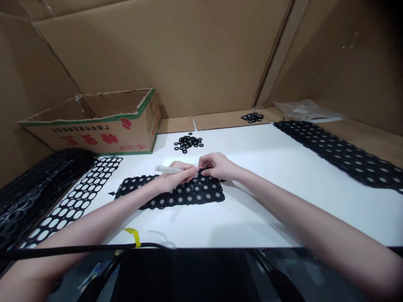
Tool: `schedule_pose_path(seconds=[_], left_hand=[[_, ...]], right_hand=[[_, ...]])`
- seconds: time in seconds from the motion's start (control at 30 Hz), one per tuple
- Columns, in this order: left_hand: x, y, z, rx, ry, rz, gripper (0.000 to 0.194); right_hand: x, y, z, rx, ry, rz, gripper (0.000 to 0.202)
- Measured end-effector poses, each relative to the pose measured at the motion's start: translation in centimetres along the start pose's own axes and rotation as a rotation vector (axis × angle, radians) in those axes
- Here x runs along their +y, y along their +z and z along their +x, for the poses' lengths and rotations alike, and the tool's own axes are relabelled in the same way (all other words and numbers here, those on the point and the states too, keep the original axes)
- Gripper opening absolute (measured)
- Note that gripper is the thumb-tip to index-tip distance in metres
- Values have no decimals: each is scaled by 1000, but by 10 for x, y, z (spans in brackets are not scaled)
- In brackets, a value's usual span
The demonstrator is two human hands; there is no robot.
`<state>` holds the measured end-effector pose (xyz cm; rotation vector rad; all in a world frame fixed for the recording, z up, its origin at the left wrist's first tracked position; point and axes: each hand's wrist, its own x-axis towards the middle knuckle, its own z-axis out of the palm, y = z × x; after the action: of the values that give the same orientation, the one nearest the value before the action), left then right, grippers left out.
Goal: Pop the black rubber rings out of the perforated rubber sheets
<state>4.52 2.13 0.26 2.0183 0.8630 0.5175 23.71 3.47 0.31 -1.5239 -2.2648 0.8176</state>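
A black sheet (189, 196) with rows of rings around grey centres lies flat on the white tabletop in front of me. My left hand (178, 176) is closed around a white pen-shaped tool (168, 169), whose back end points left; its tip is hidden by the fingers. My right hand (220, 166) is at the sheet's far right edge, thumb and fingers closed on a black bit of it. The fingertips of both hands nearly meet there. Just beyond them sits a pile of loose black rings (189, 142).
An open cardboard box (107, 134) stands at the back left. Emptied black mesh (78, 193) and a dark heap (40, 188) lie at left. A long black sheet (340, 153), more rings (252, 117) and a plastic bag (308, 110) are at right. A cable (78, 249) crosses the front edge.
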Motion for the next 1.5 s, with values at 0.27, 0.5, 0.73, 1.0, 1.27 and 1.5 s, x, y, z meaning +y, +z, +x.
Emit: schedule_pose_path(seconds=[0.27,0.5,0.73,1.0,1.27,1.5], left_hand=[[-2,1,-5,70,21,-18,47],[5,4,-13,96,28,-90,49],[6,9,-14,68,14,-71,49],[7,12,-14,67,33,-57,50],[7,11,-10,-39,21,-65,48],[8,14,-14,44,19,-12,48]], right_hand=[[-4,-13,-11,-111,-63,-122,18],[-4,-11,-15,-124,-75,-199,7],[-11,-12,-18,-128,-48,-140,8],[-11,-11,-16,-119,-46,-151,11],[-13,-11,-17,-128,-43,-153,14],[-5,-18,-18,-186,-133,-91,16]])
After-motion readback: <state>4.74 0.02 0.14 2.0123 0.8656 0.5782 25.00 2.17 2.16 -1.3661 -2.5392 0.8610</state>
